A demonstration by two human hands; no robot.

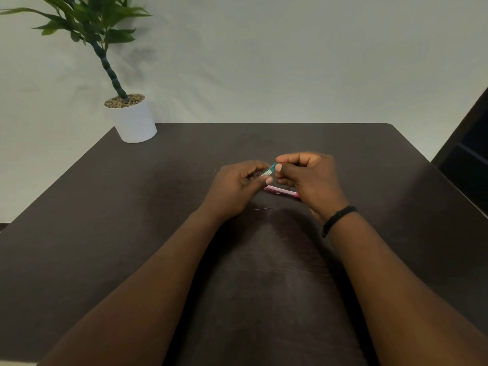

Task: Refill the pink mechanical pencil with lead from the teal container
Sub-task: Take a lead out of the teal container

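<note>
Both hands meet over the middle of the dark table [132, 220]. My left hand [235, 188] holds the small teal lead container [269, 170] by its lower end, mostly hidden in the fingers. My right hand [309, 178] pinches the container's upper teal end between thumb and forefinger. The pink mechanical pencil [280, 191] lies flat on the table just under my right hand, partly covered by it. A thin loose lead [262, 208] lies on the table nearer to me, between my wrists.
A white pot with a green plant [134, 120] stands at the table's far left corner. A dark piece of furniture [470, 154] rises past the right edge. A black band [338, 219] circles my right wrist.
</note>
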